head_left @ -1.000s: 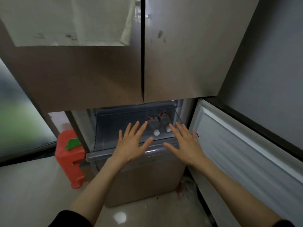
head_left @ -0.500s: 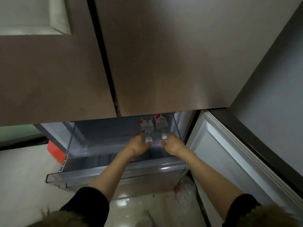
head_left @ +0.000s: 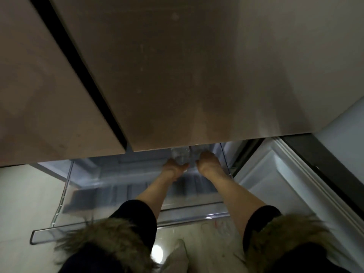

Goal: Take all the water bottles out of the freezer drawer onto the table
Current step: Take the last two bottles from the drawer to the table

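Grab step: my left hand [head_left: 173,170] wraps one clear plastic water bottle [head_left: 180,157] at back-right of the see-thru freezer drawer [head_left: 122,223]; right hand [head_left: 208,162] on 2nd bottle, grip unclear. Next: lift both out w/o hitting the steel door [head_left: 177,75], then to table.

View: single head camera, wide-angle
Position: close under the fridge doors [head_left: 177,75], above the drawer [head_left: 118,194]
Facing: forward and steeply down, along both forearms
Shared: no second view

Dark sleeves [head_left: 136,215] pushed up forearms; brown fur trim [head_left: 102,237] on coat, both sides
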Demonstrator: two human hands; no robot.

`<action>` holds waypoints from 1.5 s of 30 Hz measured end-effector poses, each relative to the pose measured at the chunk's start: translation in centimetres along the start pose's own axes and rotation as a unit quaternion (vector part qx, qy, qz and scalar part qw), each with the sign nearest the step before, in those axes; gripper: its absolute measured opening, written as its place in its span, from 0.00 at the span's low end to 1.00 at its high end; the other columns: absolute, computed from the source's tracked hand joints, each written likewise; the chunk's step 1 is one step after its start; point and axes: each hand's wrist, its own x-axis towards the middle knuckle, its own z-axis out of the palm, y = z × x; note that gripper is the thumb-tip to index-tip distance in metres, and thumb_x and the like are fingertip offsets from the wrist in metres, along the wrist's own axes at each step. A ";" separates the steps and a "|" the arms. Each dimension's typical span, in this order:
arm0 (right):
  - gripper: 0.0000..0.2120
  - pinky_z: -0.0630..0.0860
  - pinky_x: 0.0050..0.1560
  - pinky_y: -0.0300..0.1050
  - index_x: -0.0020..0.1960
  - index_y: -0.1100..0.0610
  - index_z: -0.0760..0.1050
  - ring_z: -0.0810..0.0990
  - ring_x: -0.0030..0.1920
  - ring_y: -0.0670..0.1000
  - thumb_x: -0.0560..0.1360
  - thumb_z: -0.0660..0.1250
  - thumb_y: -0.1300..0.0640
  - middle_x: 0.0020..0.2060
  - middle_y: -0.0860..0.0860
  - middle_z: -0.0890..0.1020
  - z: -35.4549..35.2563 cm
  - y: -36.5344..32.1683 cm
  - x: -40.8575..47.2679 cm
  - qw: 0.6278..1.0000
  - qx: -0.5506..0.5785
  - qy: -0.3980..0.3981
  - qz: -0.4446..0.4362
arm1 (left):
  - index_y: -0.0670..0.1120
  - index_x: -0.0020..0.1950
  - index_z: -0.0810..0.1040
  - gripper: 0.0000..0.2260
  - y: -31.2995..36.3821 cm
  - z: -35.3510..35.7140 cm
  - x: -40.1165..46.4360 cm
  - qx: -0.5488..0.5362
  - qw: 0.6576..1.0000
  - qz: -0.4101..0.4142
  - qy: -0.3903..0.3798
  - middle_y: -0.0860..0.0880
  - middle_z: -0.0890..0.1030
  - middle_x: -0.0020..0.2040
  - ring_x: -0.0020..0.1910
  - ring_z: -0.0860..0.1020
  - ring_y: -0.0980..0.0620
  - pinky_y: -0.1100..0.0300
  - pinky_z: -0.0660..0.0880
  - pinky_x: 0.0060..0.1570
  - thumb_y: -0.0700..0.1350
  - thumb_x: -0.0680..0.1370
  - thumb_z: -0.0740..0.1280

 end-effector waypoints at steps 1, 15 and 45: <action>0.12 0.69 0.45 0.43 0.58 0.62 0.74 0.77 0.57 0.56 0.80 0.56 0.60 0.57 0.57 0.78 0.2 -0.1 0.2 1.000 0.001 0.011 0.009 | 0.37 0.59 0.75 0.21 0.1 0.2 0.1 -0.011 1.000 -0.012 0.001 0.38 0.78 0.58 0.56 0.78 0.40 0.52 0.77 0.53 0.51 0.73 0.69; 0.12 0.72 0.46 0.41 0.58 0.64 0.72 0.78 0.56 0.57 0.76 0.62 0.61 0.57 0.59 0.78 0.4 0.2 -1.9 0.990 0.125 0.014 0.058 | 0.42 0.37 0.75 0.07 -0.9 -3.0 -1.5 -0.101 0.995 -0.006 0.023 0.45 0.77 0.34 0.28 0.73 0.52 0.66 0.73 0.25 0.42 0.73 0.69; 0.20 0.74 0.39 0.47 0.57 0.63 0.67 0.79 0.49 0.60 0.75 0.65 0.49 0.51 0.59 0.79 -3.2 -2.8 -15.7 0.931 0.224 0.253 -0.134 | 0.43 0.52 0.71 0.13 -5.6 -11.6 -16.7 0.076 0.936 0.196 0.284 0.42 0.80 0.48 0.42 0.77 0.47 0.57 0.72 0.37 0.50 0.75 0.67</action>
